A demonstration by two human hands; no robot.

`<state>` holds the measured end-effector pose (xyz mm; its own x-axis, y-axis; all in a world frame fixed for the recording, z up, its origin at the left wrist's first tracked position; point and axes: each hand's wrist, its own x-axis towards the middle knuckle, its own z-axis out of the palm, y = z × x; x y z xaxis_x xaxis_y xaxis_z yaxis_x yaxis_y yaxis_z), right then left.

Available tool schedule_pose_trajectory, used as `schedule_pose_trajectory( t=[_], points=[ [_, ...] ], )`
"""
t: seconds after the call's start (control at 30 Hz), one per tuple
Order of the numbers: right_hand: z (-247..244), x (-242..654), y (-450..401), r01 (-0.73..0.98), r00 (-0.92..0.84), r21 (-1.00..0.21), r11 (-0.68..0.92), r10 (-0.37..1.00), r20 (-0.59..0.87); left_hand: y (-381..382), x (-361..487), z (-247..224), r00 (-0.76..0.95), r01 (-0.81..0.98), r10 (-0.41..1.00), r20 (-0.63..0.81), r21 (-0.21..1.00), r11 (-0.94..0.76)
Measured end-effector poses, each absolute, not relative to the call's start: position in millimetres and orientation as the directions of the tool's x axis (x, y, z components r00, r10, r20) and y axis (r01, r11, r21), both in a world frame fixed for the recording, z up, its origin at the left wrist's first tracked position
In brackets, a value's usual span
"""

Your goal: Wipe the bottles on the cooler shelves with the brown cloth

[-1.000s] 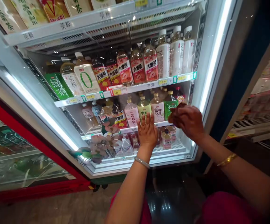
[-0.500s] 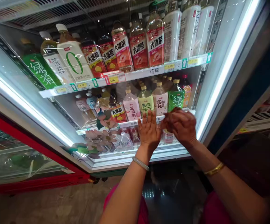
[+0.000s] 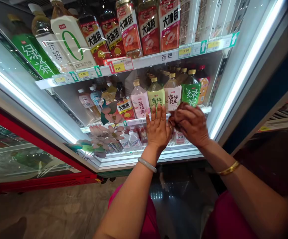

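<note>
My left hand (image 3: 157,129) lies flat with its fingers stretched upward, apparently against the glass door of a lit drinks fridge. To its right, my right hand (image 3: 195,124) is closed on a crumpled dark brown cloth (image 3: 177,120), pressed near the glass. Behind the hands, on the middle shelf, stand a yellow-green labelled bottle (image 3: 156,94), a pale pink peach tea bottle (image 3: 173,94) and a green labelled bottle (image 3: 192,89). The hands partly cover the lower part of these bottles. Flower decals (image 3: 106,132) show on the glass left of my left hand.
Large tea bottles (image 3: 129,31) line the top shelf above a price strip (image 3: 168,56). A red-framed freezer (image 3: 84,169) stands at the left. Bright light tubes (image 3: 245,71) run along the fridge sides. Below is the tiled floor (image 3: 66,205).
The view has shifted, so the upper shelf sits higher in the picture. My right hand and the cloth have moved slightly left and closer to my left hand, which stays flat.
</note>
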<state>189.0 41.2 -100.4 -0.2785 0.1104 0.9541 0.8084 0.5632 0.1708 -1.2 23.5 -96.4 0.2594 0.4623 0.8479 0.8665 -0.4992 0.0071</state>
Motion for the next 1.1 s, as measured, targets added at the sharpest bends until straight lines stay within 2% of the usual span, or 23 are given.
schedule_pose_trajectory(
  t=[0.13, 0.2, 0.27, 0.37, 0.43, 0.5, 0.6, 0.67, 0.7, 0.73, 0.87, 0.93, 1.0, 1.1],
  points=[
    [-80, 209, 49, 0.866, 0.146, -0.172, 0.470, 0.090, 0.985, 21, 2, -98, 0.235, 0.873, 0.475, 0.848, 0.031, -0.487],
    [-80, 200, 46, 0.868, 0.205, -0.239, 0.436, 0.122, 0.971, 21, 3, -99, 0.238, 0.873, 0.482, 0.844, 0.032, -0.487],
    [-88, 181, 38, 0.868, 0.113, -0.177, 0.465, 0.163, 0.980, 21, 2, -100, 0.242, 0.875, 0.478, 0.844, 0.023, -0.483],
    [-103, 159, 28, 0.794, -0.239, 0.092, 0.601, 0.169, 0.956, 21, -3, -100, 0.262, 0.871, 0.474, 0.841, 0.005, -0.491],
    [-105, 161, 28, 0.733, -0.388, 0.216, 0.645, 0.135, 0.912, 20, -7, -100, 0.280, 0.867, 0.482, 0.830, -0.003, -0.499],
    [-99, 173, 33, 0.759, -0.329, 0.194, 0.621, 0.109, 0.938, 19, -8, -100, 0.286, 0.869, 0.491, 0.823, -0.007, -0.494],
    [-85, 187, 42, 0.844, 0.038, -0.097, 0.528, 0.121, 0.992, 18, -8, -100, 0.285, 0.875, 0.499, 0.818, -0.009, -0.484],
    [-85, 182, 42, 0.846, 0.186, -0.232, 0.481, 0.141, 0.972, 18, -7, -100, 0.288, 0.875, 0.503, 0.815, -0.010, -0.484],
    [-88, 175, 41, 0.847, 0.171, -0.229, 0.480, 0.162, 0.972, 18, -7, -100, 0.288, 0.875, 0.503, 0.815, -0.010, -0.485],
    [-94, 166, 38, 0.846, 0.097, -0.175, 0.504, 0.177, 0.979, 18, -7, -101, 0.286, 0.875, 0.501, 0.817, -0.008, -0.485],
    [-114, 146, 29, 0.764, -0.296, 0.127, 0.632, 0.169, 0.940, 19, -12, -100, 0.295, 0.866, 0.495, 0.817, -0.010, -0.500],
    [-109, 153, 31, 0.740, -0.336, 0.173, 0.650, 0.134, 0.932, 18, -14, -99, 0.309, 0.862, 0.502, 0.808, -0.014, -0.507],
    [-95, 165, 35, 0.769, -0.180, 0.067, 0.635, 0.114, 0.977, 15, -14, -98, 0.308, 0.862, 0.506, 0.806, -0.011, -0.507],
    [-78, 172, 41, 0.782, 0.219, -0.262, 0.565, 0.145, 0.965, 9, -8, -97, 0.292, 0.855, 0.501, 0.814, 0.013, -0.518]
  ],
)
